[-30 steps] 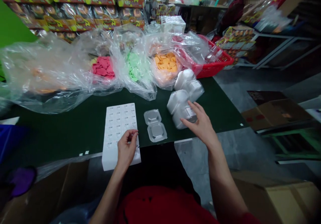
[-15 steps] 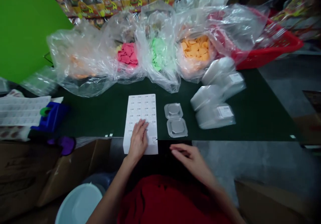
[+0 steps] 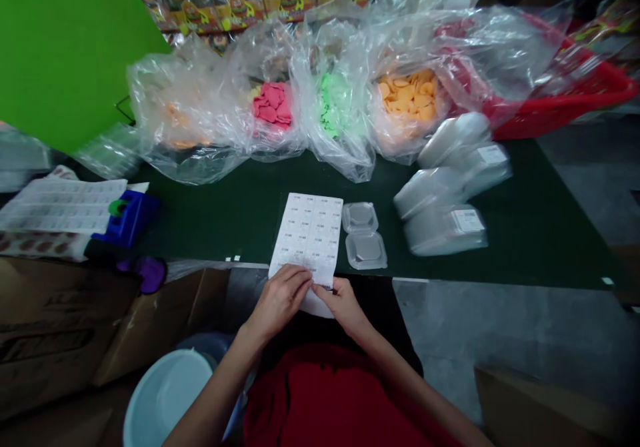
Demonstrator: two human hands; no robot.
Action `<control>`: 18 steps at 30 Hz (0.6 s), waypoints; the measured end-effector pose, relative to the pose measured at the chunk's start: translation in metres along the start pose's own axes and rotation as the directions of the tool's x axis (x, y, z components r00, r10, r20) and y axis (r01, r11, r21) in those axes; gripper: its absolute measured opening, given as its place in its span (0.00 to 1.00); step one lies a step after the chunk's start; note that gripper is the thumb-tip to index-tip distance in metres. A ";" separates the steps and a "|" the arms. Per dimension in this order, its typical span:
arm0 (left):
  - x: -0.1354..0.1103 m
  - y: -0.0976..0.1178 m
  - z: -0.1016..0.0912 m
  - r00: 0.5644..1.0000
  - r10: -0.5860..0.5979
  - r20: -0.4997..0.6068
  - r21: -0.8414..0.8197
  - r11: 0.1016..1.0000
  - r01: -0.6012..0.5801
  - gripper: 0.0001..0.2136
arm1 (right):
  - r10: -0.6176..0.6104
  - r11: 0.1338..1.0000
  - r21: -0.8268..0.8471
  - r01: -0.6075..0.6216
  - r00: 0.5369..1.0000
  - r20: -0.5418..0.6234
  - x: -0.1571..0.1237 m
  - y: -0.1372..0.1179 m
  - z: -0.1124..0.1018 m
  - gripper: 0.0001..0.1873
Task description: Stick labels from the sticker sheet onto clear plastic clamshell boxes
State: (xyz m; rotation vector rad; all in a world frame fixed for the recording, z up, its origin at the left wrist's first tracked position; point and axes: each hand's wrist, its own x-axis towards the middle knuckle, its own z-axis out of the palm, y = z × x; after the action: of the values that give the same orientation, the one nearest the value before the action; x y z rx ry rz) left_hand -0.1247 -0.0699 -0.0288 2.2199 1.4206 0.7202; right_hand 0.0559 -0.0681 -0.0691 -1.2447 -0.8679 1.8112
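A white sheet of printed labels (image 3: 313,230) lies on the dark green table, its near end hanging over the front edge. At that near end my left hand (image 3: 286,295) has its fingers closed on the sheet. My right hand (image 3: 344,305) pinches the sheet's lower right part, its fingertips close to those of the left. Whether a single label is between the fingers is too small to make out. Just right of the sheet, an opened clear plastic clamshell box (image 3: 367,250) lies flat.
Stacks of clear clamshell boxes (image 3: 445,230) stand to the right. Along the back are plastic bags with pink pieces (image 3: 273,103), green pieces (image 3: 330,107) and orange pieces (image 3: 410,97), beside a red basket (image 3: 560,113). A blue tape dispenser (image 3: 131,219) sits left; a pale bucket (image 3: 167,393) stands below.
My right hand has moved left onto the sheet's near end, and my left hand has drawn back toward it. The sheet now sits turned slightly, nearer the clamshell box. The view has shifted.
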 end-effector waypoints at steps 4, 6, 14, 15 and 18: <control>0.006 0.002 -0.014 0.988 0.106 0.115 0.157 0.980 -0.123 0.09 | -0.095 0.988 -0.117 0.101 0.994 0.058 0.004 -0.005 0.001 0.18; 0.011 0.002 -0.015 0.986 0.118 0.115 0.171 0.976 -0.137 0.08 | -0.119 0.977 -0.168 0.130 0.990 0.073 0.006 -0.007 0.000 0.18; 0.020 -0.008 -0.011 0.994 -0.111 0.013 0.037 0.993 0.110 0.09 | -0.082 0.978 -0.190 0.089 0.996 0.040 0.011 -0.010 -0.001 0.18; 0.021 -0.007 -0.013 0.992 -0.118 0.034 0.014 0.993 0.117 0.09 | -0.079 0.978 -0.189 0.085 0.996 0.038 0.011 -0.011 -0.002 0.17; 0.022 -0.004 -0.022 0.992 -0.042 0.122 -0.011 0.999 0.044 0.09 | -0.073 0.982 -0.169 0.082 0.996 0.057 0.010 -0.014 -0.003 0.17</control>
State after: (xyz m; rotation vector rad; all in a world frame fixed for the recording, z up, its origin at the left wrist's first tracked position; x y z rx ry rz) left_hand -0.1333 -0.0472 -0.0091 2.1763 1.3952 0.5688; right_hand 0.0594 -0.0519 -0.0625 -1.2566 -1.1053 1.7424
